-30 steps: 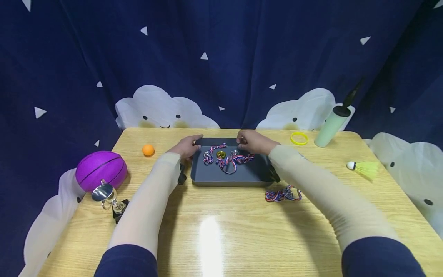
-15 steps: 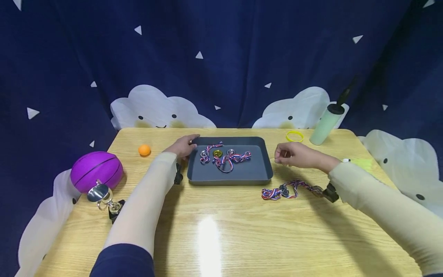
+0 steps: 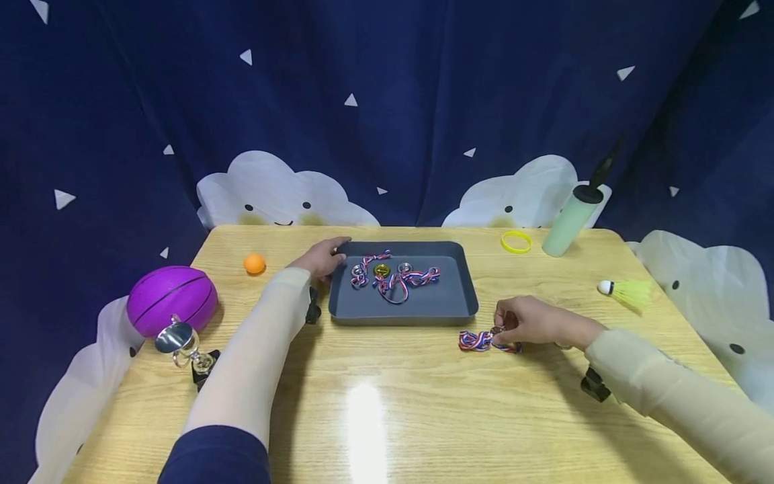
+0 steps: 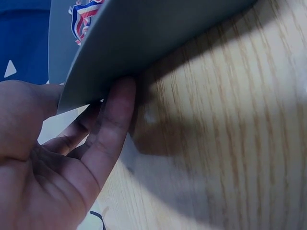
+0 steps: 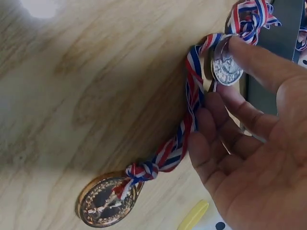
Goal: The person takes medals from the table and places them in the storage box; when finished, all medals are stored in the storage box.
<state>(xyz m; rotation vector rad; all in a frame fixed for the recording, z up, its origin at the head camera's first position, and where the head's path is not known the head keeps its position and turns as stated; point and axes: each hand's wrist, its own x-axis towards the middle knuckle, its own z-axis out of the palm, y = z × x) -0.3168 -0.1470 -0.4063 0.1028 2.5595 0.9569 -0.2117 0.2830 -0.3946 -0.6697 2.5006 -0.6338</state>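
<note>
My left hand (image 3: 317,259) grips the left wall of a dark grey tray (image 3: 417,308); in the left wrist view the thumb lies inside the rim and the fingers outside. Two silver medals and a gold medal (image 3: 381,270) lie in the tray, with red, white and blue ribbons. On the table by the tray's front right corner, my right hand (image 3: 535,321) pinches a silver medal (image 5: 227,71) between thumb and fingers. Its knotted ribbon (image 3: 474,341) bunches to the left. A bronze medal (image 5: 106,202) on a twisted ribbon lies beside the right hand, mostly hidden under it in the head view.
On the left are a purple basketball (image 3: 172,300), a silver trophy cup (image 3: 183,339) and an orange ball (image 3: 254,263). At the right stand a yellow wristband (image 3: 516,250), a pale green pump (image 3: 568,225) and a yellow shuttlecock (image 3: 629,293). A dark blue curtain (image 3: 387,121) hangs behind.
My right hand has left the tray's far right side, swung out to the right, then come down onto the silver medal on the table. The left hand stays at the tray.
</note>
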